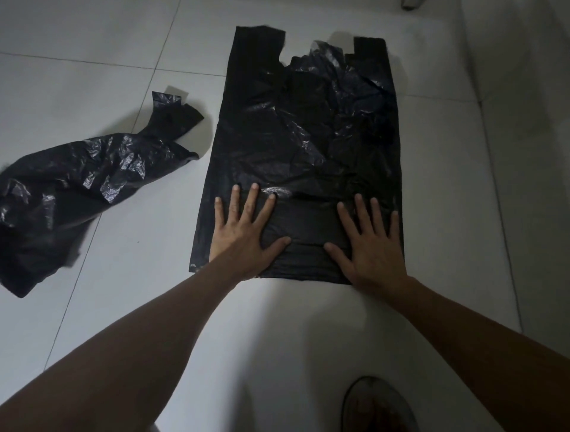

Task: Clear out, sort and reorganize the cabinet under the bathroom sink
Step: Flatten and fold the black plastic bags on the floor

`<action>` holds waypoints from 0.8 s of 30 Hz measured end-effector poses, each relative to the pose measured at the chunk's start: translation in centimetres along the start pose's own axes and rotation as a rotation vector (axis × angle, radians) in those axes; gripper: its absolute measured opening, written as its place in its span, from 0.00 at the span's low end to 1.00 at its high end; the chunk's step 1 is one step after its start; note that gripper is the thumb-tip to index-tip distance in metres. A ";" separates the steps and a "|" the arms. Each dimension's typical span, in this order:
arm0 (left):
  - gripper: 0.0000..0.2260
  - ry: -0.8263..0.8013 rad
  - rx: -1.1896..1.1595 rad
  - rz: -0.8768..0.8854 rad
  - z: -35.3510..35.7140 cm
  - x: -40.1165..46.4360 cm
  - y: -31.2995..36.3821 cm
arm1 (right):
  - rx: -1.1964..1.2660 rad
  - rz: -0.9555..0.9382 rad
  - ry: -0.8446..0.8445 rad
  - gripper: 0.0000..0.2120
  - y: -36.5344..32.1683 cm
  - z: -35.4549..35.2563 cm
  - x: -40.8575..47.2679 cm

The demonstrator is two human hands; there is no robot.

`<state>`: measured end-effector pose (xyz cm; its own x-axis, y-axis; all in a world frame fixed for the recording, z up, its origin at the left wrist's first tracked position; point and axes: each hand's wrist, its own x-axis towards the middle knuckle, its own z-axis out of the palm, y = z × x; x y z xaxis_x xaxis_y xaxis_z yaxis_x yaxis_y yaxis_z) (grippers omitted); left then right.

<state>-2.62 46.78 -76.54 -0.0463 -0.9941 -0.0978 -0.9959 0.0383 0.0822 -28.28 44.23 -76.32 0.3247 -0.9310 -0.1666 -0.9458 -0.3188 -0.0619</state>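
A black plastic bag (305, 132) lies spread flat on the white tiled floor (138, 246), its two handles pointing away from me. Its near edge is folded over into a band. My left hand (246, 231) presses flat on the left part of that fold, fingers spread and straight. On the right part of the fold my right hand (373, 240) presses down the same way. A second black plastic bag (77, 185) lies crumpled on the floor to the left, apart from both hands.
A worn sandal or foot (377, 407) shows at the bottom right edge. A wall or raised white surface (524, 123) runs along the right side. A small object (410, 3) is cut off at the top edge.
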 end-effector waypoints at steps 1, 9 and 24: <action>0.39 0.002 0.005 -0.017 -0.1 0.0 0.0 | 0.006 0.006 0.004 0.38 0.0 0.0 0.0; 0.42 -0.017 0.012 -0.076 -0.2 -0.2 -1.0 | 0.047 0.139 0.032 0.37 1.1 0.1 0.1; 0.36 0.087 -0.055 0.039 -2.2 1.3 3.1 | -0.002 0.082 0.001 0.39 0.7 -0.1 0.0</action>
<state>-5.60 45.35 -74.24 -0.0752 -0.9971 -0.0076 -0.9876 0.0734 0.1388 -28.89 43.97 -76.27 0.2457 -0.9543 -0.1701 -0.9693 -0.2415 -0.0456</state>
